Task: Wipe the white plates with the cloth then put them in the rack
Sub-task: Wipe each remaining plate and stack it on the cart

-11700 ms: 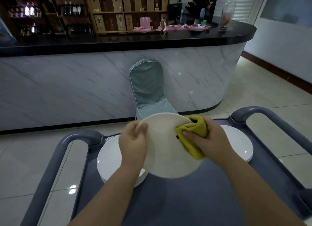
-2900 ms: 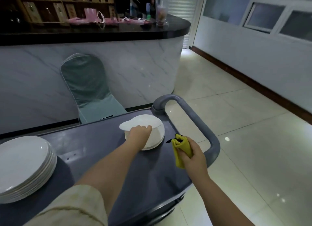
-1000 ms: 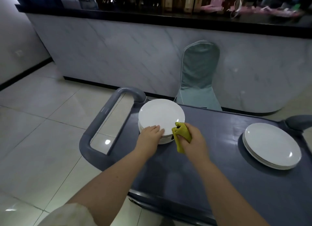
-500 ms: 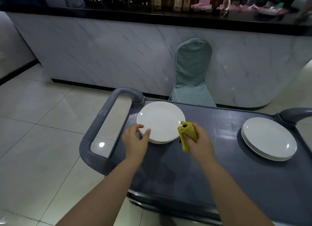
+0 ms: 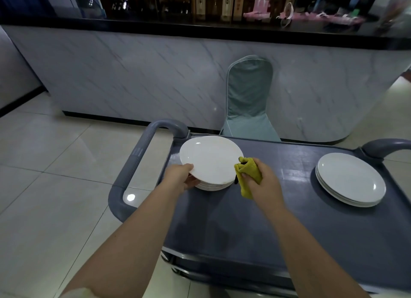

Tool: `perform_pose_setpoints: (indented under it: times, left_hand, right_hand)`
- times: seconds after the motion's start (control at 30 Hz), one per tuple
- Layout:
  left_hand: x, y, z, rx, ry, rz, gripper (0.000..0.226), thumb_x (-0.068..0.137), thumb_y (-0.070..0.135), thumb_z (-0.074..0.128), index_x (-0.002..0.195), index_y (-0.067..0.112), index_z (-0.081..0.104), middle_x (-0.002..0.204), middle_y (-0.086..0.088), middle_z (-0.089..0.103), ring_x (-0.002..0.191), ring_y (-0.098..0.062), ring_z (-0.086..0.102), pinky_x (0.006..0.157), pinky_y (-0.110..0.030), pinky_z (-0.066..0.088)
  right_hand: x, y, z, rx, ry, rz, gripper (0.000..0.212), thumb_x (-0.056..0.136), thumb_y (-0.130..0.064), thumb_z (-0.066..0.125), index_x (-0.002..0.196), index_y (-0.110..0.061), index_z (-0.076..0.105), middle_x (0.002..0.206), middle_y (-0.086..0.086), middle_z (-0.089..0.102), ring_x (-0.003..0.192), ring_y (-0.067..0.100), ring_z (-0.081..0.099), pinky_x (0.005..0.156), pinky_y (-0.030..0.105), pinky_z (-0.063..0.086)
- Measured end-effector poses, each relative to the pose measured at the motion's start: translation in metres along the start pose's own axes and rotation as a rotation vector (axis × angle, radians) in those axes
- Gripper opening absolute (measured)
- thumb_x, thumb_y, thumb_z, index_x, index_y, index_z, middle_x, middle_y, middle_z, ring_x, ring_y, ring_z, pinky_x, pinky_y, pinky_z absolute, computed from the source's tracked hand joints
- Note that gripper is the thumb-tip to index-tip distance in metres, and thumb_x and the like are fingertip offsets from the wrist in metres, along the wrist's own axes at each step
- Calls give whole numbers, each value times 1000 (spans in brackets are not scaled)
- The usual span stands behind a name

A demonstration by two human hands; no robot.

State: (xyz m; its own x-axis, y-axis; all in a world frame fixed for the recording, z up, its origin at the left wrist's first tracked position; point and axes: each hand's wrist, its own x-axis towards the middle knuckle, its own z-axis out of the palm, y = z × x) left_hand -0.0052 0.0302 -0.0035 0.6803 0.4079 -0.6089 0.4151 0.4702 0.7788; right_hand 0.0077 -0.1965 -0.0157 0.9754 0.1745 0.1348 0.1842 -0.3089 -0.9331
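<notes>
Top plate [image 5: 211, 158]: white glazed crockery, stiff, probably slick and easy to chip, moderate in weight; best taken at the rim with thumb above and fingers beneath, since the flat face offers no purchase
Cart [image 5: 244, 226]: grey-blue deck nearest the viewer, both forearms reaching out over it
Left hand [image 5: 180, 178]: palm turned in, thumb laid over the near-left rim and fingers curled beneath, pinching the Top plate, which seems tipped up on that side while lying over its pile
Right hand [image 5: 262, 184]: closed in a fist round the cloth [image 5: 249, 173], knuckles up, just beside the plate's right rim (whether it touches the china I cannot tell)
Cloth: yellow, soft, bunched, a tail hanging below the fist
Left stack [image 5: 211, 186]: several plates under the held one, at the far-left corner beside the handle [image 5: 138, 160]
Right stack [image 5: 350, 180]: a lower pile, well apart at the far right
Rack: not in view
Chair [image 5: 249, 97]: pale green cover, behind the cart
Counter [image 5: 133, 71]: marble-fronted, dark-topped, farthest
</notes>
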Motion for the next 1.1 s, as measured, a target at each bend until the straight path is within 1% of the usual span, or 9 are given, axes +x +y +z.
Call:
perform_pose_setpoints:
  times: [0.07,0.2,0.3,0.37,0.6,0.73,0.87,0.97,1.1]
  left_hand:
    - [-5,10,-2,-41,-52,-13,13,95,0,53,107,1,49,89,-16,60,81,-30,61,74,-45,54]
    - [-12,31,-9,-54,-136,14,17,91,-2,56,107,-2,52,99,-20,62,82,-30,64,57,-42,59]
    - [-12,48,-15,-12,-158,113,35,87,-4,61,117,9,48,107,-19,61,86,-33,67,55,-43,60]
    - [-12,58,-16,59,-182,193,40,85,-4,64,113,20,50,109,-15,62,86,-32,68,53,-41,58]
    - [-19,77,-13,206,-180,330,38,81,-1,69,97,31,57,105,-5,66,74,-23,71,53,-37,57]
    - [-22,63,-25,105,-178,309,46,86,-2,64,122,25,54,103,-6,63,83,-27,67,55,-41,59]
    - [-32,12,-47,-152,-288,159,53,93,-4,51,138,23,43,126,-11,55,99,-35,63,63,-49,60]
    - [-48,-31,-48,-305,-381,83,64,89,-11,51,141,25,41,133,-11,50,102,-43,62,64,-51,58]
    - [-73,-65,-26,-335,-529,96,63,78,-10,62,125,32,59,125,-19,61,100,-42,67,66,-52,57]
  right_hand:
    - [0,-4,0,-7,4,-5,33,89,-21,68,119,-36,62,120,-6,63,111,14,60,96,45,50]
    - [-2,-12,0,10,27,-21,30,89,-23,69,116,-36,64,116,-8,65,106,9,62,91,36,52]
    - [-6,-15,-2,33,41,-32,29,89,-21,69,114,-36,65,114,-9,66,103,6,62,86,28,51]
    - [-8,-15,-2,54,38,-33,29,89,-19,69,113,-33,65,111,-9,67,101,5,63,83,25,50]
    - [-11,-22,2,55,33,-23,28,89,-18,69,114,-30,65,112,-5,67,104,12,63,89,37,53]
    - [-13,-25,0,50,49,-53,29,88,-18,69,114,-32,65,112,-8,67,104,11,63,88,32,52]
    - [-20,-30,-6,117,85,-65,40,87,-16,71,103,-52,63,102,-29,67,94,-8,62,73,8,48]
    - [-30,-36,-6,54,99,-113,49,86,-15,73,111,-54,57,110,-31,63,102,-8,58,84,9,46]
    - [-50,-52,20,-146,-155,-306,49,88,-28,68,125,-54,51,126,-26,55,117,-1,50,103,21,39]
